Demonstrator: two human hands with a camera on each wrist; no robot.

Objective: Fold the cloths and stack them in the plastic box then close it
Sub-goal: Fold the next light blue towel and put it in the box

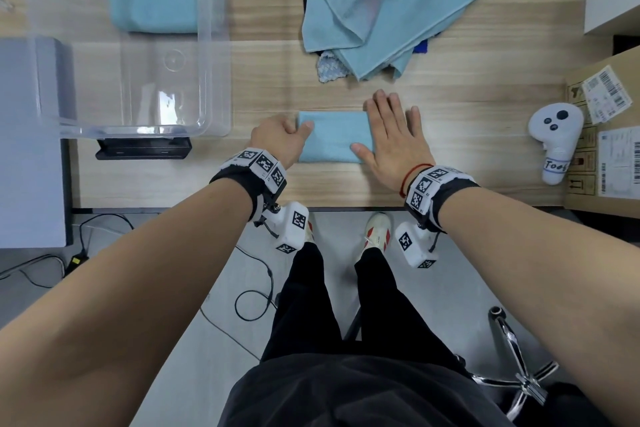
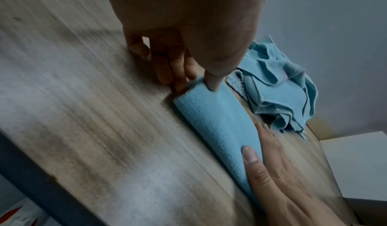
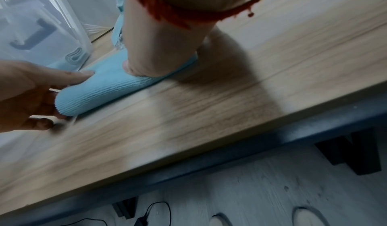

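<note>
A folded light-blue cloth [image 1: 332, 137] lies on the wooden table near its front edge. My left hand [image 1: 298, 130] pinches the cloth's left end, thumb [image 2: 211, 82] on top and fingers curled under the edge. My right hand [image 1: 384, 125] lies flat with straight fingers on the right end, its thumb on the cloth [image 2: 217, 127]. The clear plastic box [image 1: 214, 45] stands open at the left, with one folded blue cloth [image 1: 152, 3] inside. A pile of unfolded blue cloths [image 1: 391, 3] sits behind the hands. In the right wrist view the cloth [image 3: 104, 87] lies beside the box [image 3: 69, 22].
A white controller [image 1: 554, 146] and a cardboard box [image 1: 609, 135] sit at the right. A black device [image 1: 143, 148] lies in front of the plastic box, and a grey block [image 1: 31, 149] stands at the far left. The table's front edge [image 1: 346, 208] is close to my wrists.
</note>
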